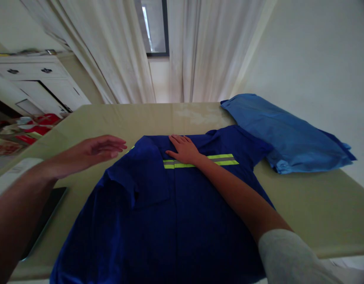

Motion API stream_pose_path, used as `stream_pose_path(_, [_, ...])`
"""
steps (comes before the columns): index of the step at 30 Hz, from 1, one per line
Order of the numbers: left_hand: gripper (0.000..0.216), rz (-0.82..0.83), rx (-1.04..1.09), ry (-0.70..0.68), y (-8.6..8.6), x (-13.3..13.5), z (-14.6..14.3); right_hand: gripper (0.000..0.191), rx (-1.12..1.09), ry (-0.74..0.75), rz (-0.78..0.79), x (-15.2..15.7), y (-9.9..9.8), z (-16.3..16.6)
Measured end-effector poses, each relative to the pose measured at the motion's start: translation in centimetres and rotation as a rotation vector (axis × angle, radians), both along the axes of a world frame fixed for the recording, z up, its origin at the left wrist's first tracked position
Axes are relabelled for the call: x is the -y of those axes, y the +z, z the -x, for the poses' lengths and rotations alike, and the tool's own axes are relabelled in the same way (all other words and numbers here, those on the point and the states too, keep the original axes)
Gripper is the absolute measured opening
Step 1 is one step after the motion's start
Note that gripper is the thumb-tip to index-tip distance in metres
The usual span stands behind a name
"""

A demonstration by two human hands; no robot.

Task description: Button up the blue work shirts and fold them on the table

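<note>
A dark blue work jacket with a yellow and grey reflective strip across it lies spread over the table, its lower part reaching the near edge. One sleeve, at the left, is folded inward over the body. Near the far edge of the jacket, my right hand rests flat on the cloth, fingers stretched out, partly over the strip. My left hand is in the air just left of the folded sleeve, fingers extended and holding nothing.
Right of the jacket, a lighter blue bundle lies on the beige table. A dark flat device and a white object are partly behind my left forearm. Beyond stand a white cabinet, red items and pale curtains.
</note>
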State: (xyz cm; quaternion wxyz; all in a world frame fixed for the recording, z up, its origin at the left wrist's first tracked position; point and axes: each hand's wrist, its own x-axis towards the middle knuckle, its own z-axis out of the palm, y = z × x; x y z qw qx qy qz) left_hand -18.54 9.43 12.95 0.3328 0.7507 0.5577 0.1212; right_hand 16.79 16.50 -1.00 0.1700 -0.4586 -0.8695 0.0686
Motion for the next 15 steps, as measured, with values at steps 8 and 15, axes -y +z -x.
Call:
stream_pose_path(8, [0.092, 0.08, -0.245, -0.192, -4.0, 4.5, 4.5, 0.065, -0.106, 0.041, -0.066, 1.0, 2.5, 0.8])
stream_pose_path(15, [0.058, 0.054, -0.049, 0.019, -7.3, 5.0, 5.6, 0.07, -0.035, 0.004, 0.139, 4.9, 4.5, 4.9])
